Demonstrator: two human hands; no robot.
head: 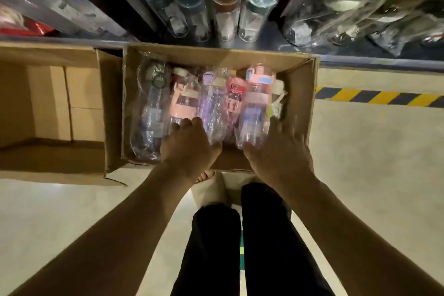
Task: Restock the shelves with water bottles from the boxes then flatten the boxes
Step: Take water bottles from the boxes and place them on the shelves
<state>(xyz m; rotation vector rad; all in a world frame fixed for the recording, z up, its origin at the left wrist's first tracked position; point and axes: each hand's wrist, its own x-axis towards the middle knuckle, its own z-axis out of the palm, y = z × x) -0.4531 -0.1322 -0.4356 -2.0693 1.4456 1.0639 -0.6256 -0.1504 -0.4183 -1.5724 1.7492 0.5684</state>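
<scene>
Head view, looking straight down: an open cardboard box (pixel 303 94) sits on the pale floor (pixel 372 151), pushed up against the front edge of a dark shelf (pixel 360 63). It holds a row of clear plastic water bottles lying side by side, each sealed in crinkled transparent wrap, with caps pointing toward the shelf. From the left there is a dark-capped bottle (pixel 151 108), a pink-banded bottle (pixel 183 101), a purple bottle (pixel 211 103) and a pink-capped bottle (pixel 255 103) with a bluish label.

The left hand (pixel 189 143) has its fingers curled down over the base of the pink-banded bottle. The right hand (pixel 281 151) wraps round the lower end of the pink-capped bottle — thumb at the base, fingers along its right side. Both are blurred.

A second box (pixel 16 103) stands open just beside the first, on its left. On the shelf, upright clear bottles (pixel 225 19) stand in a row, with more wrapped goods on either side — too blurred to name. A yellow-and-black stripe (pixel 379 97) crosses the floor on the right.
</scene>
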